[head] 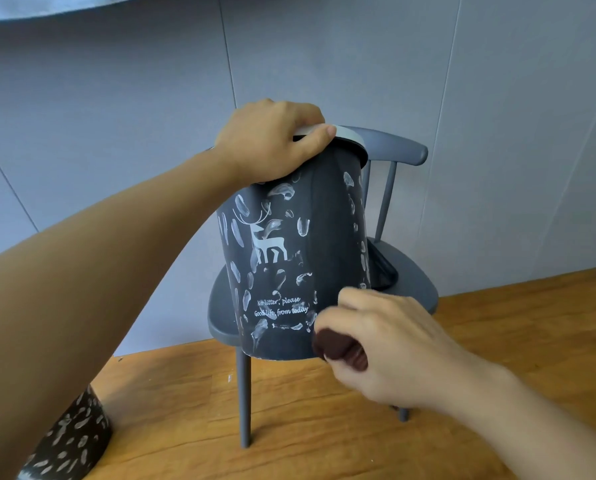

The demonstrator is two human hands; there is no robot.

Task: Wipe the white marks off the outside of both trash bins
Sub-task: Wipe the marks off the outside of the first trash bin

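Left hand (pixel 272 143) clamps the tilted bin (pixel 289 244) by its rim on the grey chair (pixel 410 289); right hand (pixel 383 344), grip closed around a brown cloth (pixel 338 348), could push it off.

You can read white script on the side of the dark trash bin (pixel 289 258) up on the chair, "No litter, please" with "Good life, from today" right under it, below a white deer picture.
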